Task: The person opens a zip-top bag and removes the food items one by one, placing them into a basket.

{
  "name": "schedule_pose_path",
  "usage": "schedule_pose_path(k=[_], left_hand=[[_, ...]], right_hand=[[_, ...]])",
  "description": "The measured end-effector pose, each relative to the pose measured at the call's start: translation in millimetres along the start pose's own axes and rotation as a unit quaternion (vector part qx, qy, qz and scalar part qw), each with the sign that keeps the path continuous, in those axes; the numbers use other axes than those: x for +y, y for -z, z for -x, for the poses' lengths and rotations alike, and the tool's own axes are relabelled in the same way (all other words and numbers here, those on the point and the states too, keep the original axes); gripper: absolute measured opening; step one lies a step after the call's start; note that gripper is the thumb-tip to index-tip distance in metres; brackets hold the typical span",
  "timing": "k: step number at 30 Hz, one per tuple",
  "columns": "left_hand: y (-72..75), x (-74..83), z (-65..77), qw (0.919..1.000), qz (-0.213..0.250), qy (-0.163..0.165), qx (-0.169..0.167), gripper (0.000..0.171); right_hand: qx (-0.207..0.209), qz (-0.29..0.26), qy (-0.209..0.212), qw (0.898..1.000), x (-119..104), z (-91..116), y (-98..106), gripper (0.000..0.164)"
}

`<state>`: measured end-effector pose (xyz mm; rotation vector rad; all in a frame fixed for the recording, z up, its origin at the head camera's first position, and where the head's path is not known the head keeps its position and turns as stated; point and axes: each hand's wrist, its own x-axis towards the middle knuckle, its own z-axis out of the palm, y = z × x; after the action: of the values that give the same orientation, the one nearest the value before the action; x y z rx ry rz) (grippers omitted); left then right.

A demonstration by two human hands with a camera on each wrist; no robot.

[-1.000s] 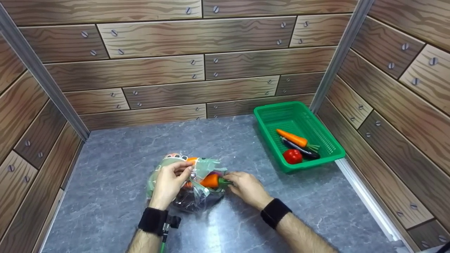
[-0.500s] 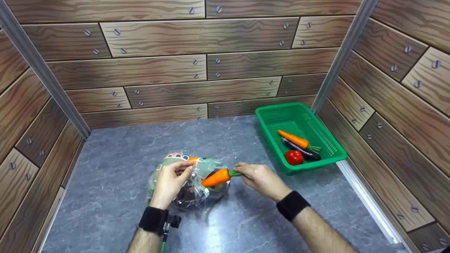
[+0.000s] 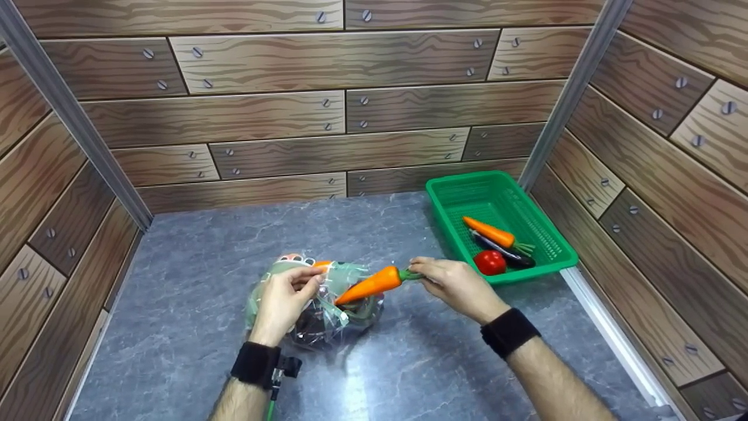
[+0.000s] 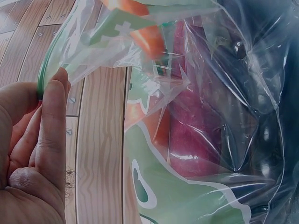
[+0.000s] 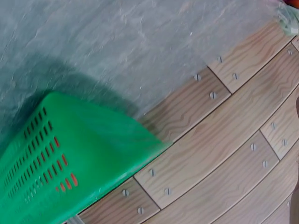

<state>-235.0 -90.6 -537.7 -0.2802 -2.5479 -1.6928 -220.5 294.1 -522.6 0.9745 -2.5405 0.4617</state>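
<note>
Seen from above at a grey counter (image 3: 204, 280) with wood-print walls (image 3: 263, 64) around it. Pinching the green edge of a clear plastic bag (image 3: 349, 273) between thumb and fingers with the left hand (image 3: 285, 298). Pinching an orange carrot (image 3: 374, 285) by its green leaves in the right hand (image 3: 459, 286), with the grip pressed together on the leaves alone. Held slanting over the right part of the bag, pointed end lowest; impossible to tell whether touching the plastic. Note, under the film in the left wrist view, a purple shape (image 4: 194, 121) and a glossy dark shape (image 4: 268, 158), too wrapped to name. Note also, to the right on the counter, a green basket (image 3: 485, 204) holding a second carrot (image 3: 489, 231), an eggplant (image 3: 502, 248) and a red tomato-like vegetable (image 3: 489, 262). Could drop the held carrot through too light a pinch, with its weight hanging from the leaves. Could snag the pointed end in loose film and drag the bag, given so slight a hold on its edge. Could also bump the basket, judging by the right hand's nearness to its rim.
</note>
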Motion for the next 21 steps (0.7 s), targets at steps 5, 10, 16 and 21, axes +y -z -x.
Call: schedule_pose_path(k=[5, 10, 16, 21], left_hand=[[0.1, 0.6, -0.4, 1.0000, -0.004, -0.003, 0.002, 0.022], [0.3, 0.6, -0.5, 1.0000, -0.007, -0.004, 0.003, 0.021], [0.8, -1.7, -1.2, 0.9999, -0.011, -0.011, 0.007, 0.019], [1.2, -2.5, -1.7, 0.9998, -0.012, -0.016, 0.007, 0.019]], right_hand=[[0.009, 0.004, -0.004, 1.000, 8, 3, 12, 0.040], [0.021, 0.011, -0.009, 1.000, 15, 6, 23, 0.040], [0.038, 0.028, -0.020, 0.999, 22, 11, 35, 0.041], [0.057, 0.049, -0.009, 0.997, 29, 14, 43, 0.045]])
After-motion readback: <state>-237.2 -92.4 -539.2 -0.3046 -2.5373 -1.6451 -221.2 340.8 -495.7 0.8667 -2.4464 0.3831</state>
